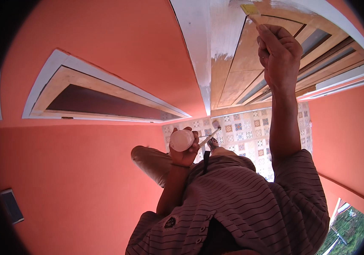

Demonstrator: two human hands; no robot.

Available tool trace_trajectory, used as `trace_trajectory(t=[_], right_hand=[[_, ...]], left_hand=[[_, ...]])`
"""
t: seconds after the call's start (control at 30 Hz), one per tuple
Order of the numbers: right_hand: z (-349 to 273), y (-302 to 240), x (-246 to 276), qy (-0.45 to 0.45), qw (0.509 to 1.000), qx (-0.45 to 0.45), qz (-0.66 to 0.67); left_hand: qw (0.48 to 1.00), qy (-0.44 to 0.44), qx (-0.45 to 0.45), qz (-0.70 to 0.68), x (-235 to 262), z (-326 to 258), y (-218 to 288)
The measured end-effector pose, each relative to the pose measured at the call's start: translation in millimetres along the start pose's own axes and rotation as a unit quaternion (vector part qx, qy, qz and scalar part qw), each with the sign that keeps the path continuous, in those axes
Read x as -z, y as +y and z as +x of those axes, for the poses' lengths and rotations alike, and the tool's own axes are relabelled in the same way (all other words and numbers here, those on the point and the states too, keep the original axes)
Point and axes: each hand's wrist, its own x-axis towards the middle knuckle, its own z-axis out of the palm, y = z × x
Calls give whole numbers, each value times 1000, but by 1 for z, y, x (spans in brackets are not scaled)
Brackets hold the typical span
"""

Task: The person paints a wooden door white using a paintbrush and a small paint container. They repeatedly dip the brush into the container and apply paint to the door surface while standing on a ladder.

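My right hand (280,51) is raised at the top right, its fingers closed round the handle of a paintbrush (250,10). The yellowish brush end meets the upper part of a wooden door (237,83), where streaky white paint partly covers the bare wood. Lower down, in front of my body, my left hand (185,156) grips a small round container (182,140) with a pale pinkish-white surface facing up. Whether that surface is paint or a lid, I cannot tell. Beside the door runs a white-painted frame (195,46).
Coral-red walls (84,170) stand around me. A window with wood sash and white frame (41,91) is set in the left wall. Far below lies a patterned tile floor (254,136), with a pale slanting bar (208,138) by my foot. Greenery (352,227) shows at lower right.
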Motion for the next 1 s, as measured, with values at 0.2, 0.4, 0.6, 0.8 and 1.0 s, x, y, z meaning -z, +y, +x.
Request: trace_trajectory(t=[0.2,0.4,0.6,0.8,1.0], right_hand=[[-8,40,-7,10,989,131,-65],[-37,122,27,17,967,-89,-237],[-34,83,35,-12,986,81,-148],[-8,144,6,-44,926,139,-348],[-64,275,46,-87,875,-20,-475]], left_hand=[[1000,-5,-10,-6,4,-3,0],[1000,-7,-18,-5,1,-5,0],[1000,2,-14,1,-5,-3,-4],[1000,-2,13,3,-11,1,-2],[1000,11,16,8,-11,-6,-3]])
